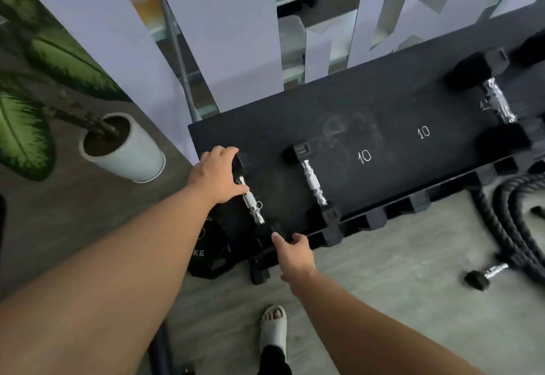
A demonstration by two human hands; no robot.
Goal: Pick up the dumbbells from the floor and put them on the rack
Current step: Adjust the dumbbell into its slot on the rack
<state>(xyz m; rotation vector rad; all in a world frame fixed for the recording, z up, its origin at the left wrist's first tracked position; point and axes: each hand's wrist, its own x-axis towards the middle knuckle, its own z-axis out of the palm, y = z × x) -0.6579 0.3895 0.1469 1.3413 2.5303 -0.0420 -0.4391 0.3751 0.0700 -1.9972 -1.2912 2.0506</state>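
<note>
A black rack shelf (383, 109) marked "10" twice runs from centre to the right. At its left end lies a small dumbbell (250, 202) with a chrome handle. My left hand (216, 175) cups its far black head, and my right hand (295, 253) touches its near head with the fingertips. A second small dumbbell (314, 183) lies beside it on the shelf. A larger dumbbell (498, 103) rests at the shelf's right end. Another dumbbell (486, 274) lies on the floor at the right, partly under a rope.
A white pot with a green plant (124, 153) stands left of the rack. A black weight plate (212, 251) leans under the rack's left end. A thick black rope (519, 221) coils on the floor at the right. My sandalled foot (274, 327) is below.
</note>
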